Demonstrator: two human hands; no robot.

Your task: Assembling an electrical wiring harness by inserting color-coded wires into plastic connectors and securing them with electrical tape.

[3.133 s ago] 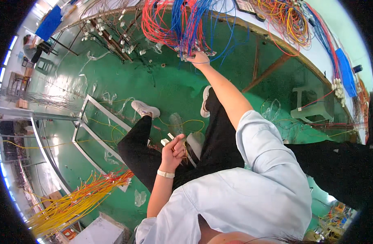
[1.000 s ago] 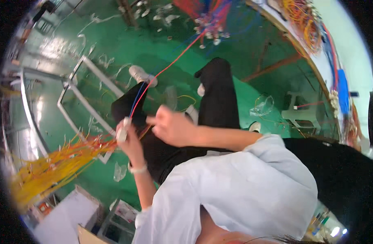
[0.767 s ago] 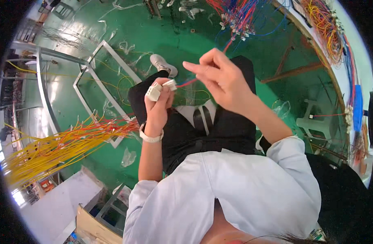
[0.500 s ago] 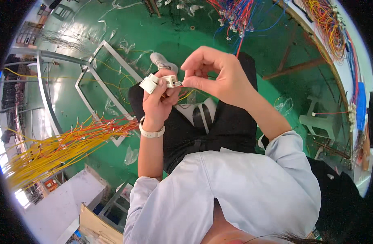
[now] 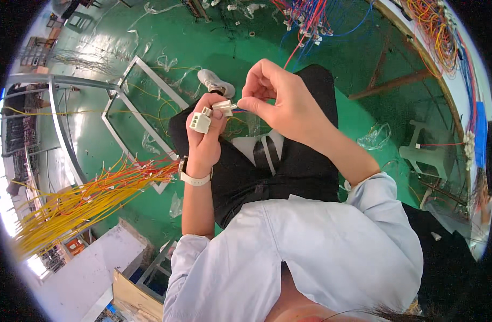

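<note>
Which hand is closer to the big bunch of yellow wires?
Left. The left hand is up and right of the yellow wires in the picture; the right hand is farther right.

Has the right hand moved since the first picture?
Yes: judged against the bench edge, the right hand has come away from the hanging red and blue wires to the left hand, beside the white connectors it holds.
</note>
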